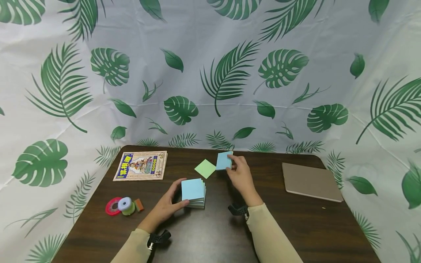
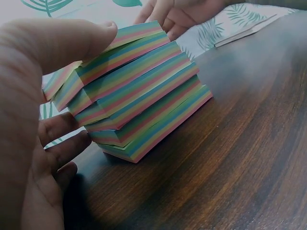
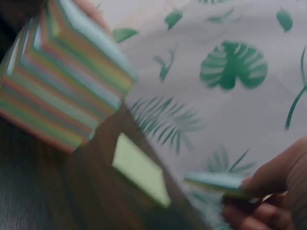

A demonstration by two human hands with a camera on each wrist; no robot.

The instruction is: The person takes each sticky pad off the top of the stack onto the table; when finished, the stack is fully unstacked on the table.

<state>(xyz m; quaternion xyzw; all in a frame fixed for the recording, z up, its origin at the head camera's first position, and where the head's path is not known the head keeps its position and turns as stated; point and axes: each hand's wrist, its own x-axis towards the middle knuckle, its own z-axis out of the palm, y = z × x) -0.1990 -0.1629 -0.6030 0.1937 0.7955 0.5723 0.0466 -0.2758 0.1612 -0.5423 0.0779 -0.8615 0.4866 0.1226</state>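
Note:
A tall stack of sticky note pads with striped, multicoloured edges and a light blue top stands on the table, its layers slightly offset. My left hand holds it from the left, the thumb along the upper pads and the fingers at the far side. Farther back, my right hand pinches a thin blue-topped sticky note pad between thumb and fingers. Just left of that pad, a light green sticky note pad lies turned like a diamond; it also shows in the right wrist view.
At the back left lies an illustrated booklet. Nearer on the left are a red tape ring, a white-and-green spool and a small orange-brown block. A grey-brown closed notebook lies on the right. A leaf-patterned curtain borders the table.

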